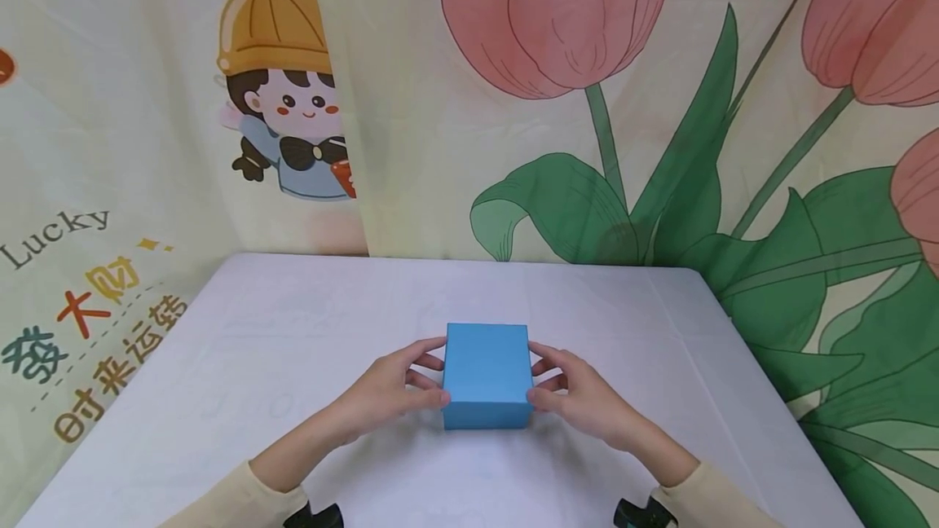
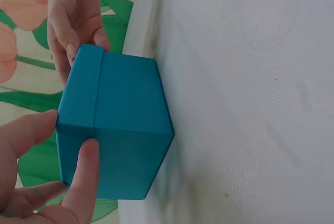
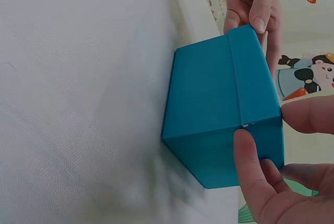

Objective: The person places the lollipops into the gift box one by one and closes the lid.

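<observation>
A blue lidded box (image 1: 487,363) stands on the white table in front of me, its top face up. My left hand (image 1: 385,392) holds its left side, with the thumb at the near corner and the fingers spread along the side. On the opposite side my right hand (image 1: 583,399) grips it in a mirrored way. The lid (image 2: 83,85) shows as a band around the top, its seam running along the walls in both wrist views. In the right wrist view, a fingertip lies at this seam, beside a small whitish scuff on the corner.
The white tabletop (image 1: 257,373) spreads around the box. Behind it hangs a cream cloth (image 1: 403,145) printed with pink tulips, green leaves, a cartoon figure and lettering. Dark wrist devices (image 1: 315,516) show at both cream sleeves (image 1: 235,499).
</observation>
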